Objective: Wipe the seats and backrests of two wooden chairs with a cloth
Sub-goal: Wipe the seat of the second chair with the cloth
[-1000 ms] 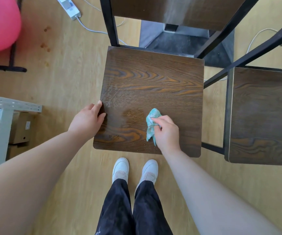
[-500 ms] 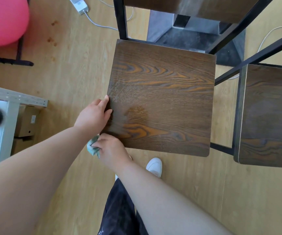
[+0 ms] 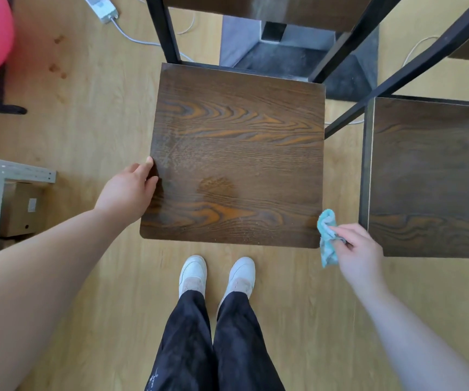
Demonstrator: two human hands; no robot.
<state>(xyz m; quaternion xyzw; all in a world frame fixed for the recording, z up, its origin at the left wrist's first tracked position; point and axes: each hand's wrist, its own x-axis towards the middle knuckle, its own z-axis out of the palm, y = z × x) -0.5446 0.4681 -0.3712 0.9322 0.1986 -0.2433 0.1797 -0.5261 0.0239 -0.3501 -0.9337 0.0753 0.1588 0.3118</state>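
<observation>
Pale plank floor [image 3: 86, 114]; the cloth [image 3: 327, 238] has swept from the seat's [image 3: 239, 153] front left corner to its front right.
The right hand [image 3: 358, 249] pinches the crumpled teal rag just off that rounded corner, between the two chairs. The left hand [image 3: 127, 190] grips the dark, wavy-grained square's left edge, thumb on top.

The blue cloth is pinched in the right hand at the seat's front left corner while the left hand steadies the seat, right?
Not quite: the head view shows the right hand pinching the blue cloth at the seat's front right corner, not left. The left hand does steady the seat.
</observation>
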